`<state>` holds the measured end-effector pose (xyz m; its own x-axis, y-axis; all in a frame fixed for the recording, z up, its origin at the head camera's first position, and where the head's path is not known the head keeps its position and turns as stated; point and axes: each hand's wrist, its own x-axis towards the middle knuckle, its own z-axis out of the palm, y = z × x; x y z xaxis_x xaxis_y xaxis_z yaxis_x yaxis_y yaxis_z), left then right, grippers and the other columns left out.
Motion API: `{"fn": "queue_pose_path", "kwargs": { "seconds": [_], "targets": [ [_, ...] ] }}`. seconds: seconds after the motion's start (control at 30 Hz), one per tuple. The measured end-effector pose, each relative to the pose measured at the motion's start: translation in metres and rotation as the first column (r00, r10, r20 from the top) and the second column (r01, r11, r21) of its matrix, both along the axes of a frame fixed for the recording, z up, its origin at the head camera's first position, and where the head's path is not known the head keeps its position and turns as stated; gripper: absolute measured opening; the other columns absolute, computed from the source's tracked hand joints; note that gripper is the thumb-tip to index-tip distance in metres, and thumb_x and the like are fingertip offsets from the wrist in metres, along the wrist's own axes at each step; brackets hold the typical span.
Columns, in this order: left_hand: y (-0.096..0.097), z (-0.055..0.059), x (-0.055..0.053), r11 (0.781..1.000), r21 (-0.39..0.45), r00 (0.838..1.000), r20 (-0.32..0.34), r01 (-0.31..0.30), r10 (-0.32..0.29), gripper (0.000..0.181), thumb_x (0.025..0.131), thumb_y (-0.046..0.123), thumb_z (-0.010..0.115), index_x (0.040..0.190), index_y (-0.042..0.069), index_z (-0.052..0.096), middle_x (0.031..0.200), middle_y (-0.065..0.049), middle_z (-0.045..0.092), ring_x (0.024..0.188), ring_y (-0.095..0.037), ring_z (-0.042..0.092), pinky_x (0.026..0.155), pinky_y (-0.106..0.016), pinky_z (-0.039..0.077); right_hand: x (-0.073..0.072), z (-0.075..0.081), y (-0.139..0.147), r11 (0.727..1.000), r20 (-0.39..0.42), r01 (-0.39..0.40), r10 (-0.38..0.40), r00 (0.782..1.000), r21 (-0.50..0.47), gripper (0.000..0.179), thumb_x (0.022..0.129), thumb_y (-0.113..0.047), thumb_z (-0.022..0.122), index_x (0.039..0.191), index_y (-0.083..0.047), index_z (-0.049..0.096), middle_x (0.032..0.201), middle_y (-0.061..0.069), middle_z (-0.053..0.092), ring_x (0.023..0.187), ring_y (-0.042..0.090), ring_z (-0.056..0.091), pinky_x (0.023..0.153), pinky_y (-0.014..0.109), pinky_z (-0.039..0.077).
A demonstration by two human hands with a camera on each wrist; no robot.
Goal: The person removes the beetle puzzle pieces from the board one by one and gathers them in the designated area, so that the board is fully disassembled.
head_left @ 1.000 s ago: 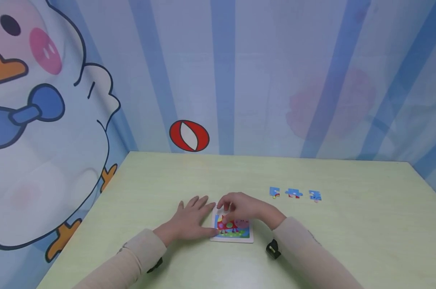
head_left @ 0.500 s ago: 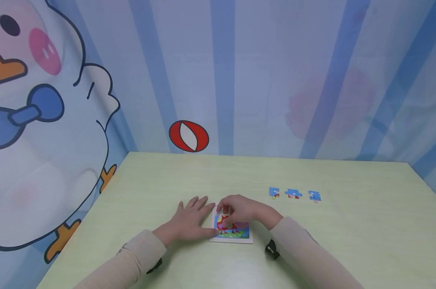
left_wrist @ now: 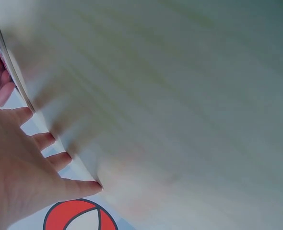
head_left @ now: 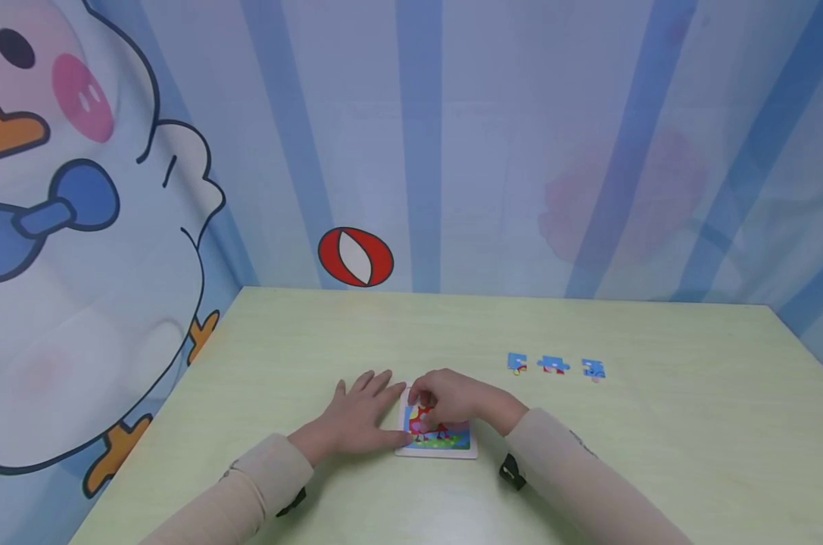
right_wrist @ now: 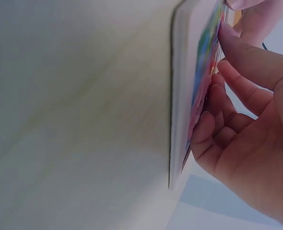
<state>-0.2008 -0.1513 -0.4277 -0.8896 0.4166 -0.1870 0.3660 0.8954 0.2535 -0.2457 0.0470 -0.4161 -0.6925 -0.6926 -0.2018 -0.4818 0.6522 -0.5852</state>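
Observation:
A small square picture puzzle in a white-bordered tray [head_left: 445, 453] lies on the table, showing red figures over green grass. My left hand [head_left: 356, 416] is spread flat beside it, thumb on its lower left part and index fingertip at its upper left edge. My right hand [head_left: 452, 395] arches over the upper part of the puzzle with fingers curled and covers much of the picture. In the right wrist view, the thumb [right_wrist: 237, 45] and curled fingertips touch the picture side of the tray [right_wrist: 180, 96]. I cannot tell whether a piece is between them.
Three loose blue jigsaw pieces lie in a row at the back right: a left piece [head_left: 517, 362], a middle piece [head_left: 554, 365] and a right piece [head_left: 593, 369]. The pale table [head_left: 690, 424] ends at a blue striped backdrop [head_left: 486, 151] with a cartoon bird.
My right hand has shifted slightly down and left over the puzzle, covering more of the picture's right side. The left hand and the loose pieces stay in place.

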Motion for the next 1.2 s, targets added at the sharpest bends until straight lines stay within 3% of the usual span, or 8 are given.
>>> {"fn": "queue_pose_path", "kwargs": {
  "seconds": [0.7, 1.2],
  "targets": [
    [-0.0006, -0.0020, -0.0009, 1.000, -0.004, 1.000, -0.011, 0.005, -0.005, 0.082, 0.085, 0.065, 0.053, 0.150, 0.019, 0.035, 0.158, -0.010, 0.025, 0.145, -0.038, 0.017, 0.106, -0.072, 0.015, 0.0024, -0.0005, -0.0021, 1.000, 0.019, 0.022, -0.022, 1.000, 0.017, 0.023, 0.083, -0.008, 0.074, 0.105, -0.008, 0.067, 0.088, -0.002, 0.058, 0.083, 0.014, 0.052, 0.081, 0.032, 0.047],
    [-0.0006, -0.0041, -0.0015, 1.000, -0.007, 1.000, -0.010, 0.001, -0.001, 0.082, 0.085, 0.065, 0.054, 0.150, 0.020, 0.035, 0.159, -0.010, 0.024, 0.145, -0.038, 0.018, 0.106, -0.072, 0.016, 0.0029, 0.0001, 0.0014, 0.999, 0.013, -0.008, 0.008, 1.000, -0.051, 0.021, 0.084, -0.004, 0.072, 0.101, -0.012, 0.062, 0.088, -0.001, 0.057, 0.083, 0.015, 0.052, 0.079, 0.033, 0.047]
  ]
}}
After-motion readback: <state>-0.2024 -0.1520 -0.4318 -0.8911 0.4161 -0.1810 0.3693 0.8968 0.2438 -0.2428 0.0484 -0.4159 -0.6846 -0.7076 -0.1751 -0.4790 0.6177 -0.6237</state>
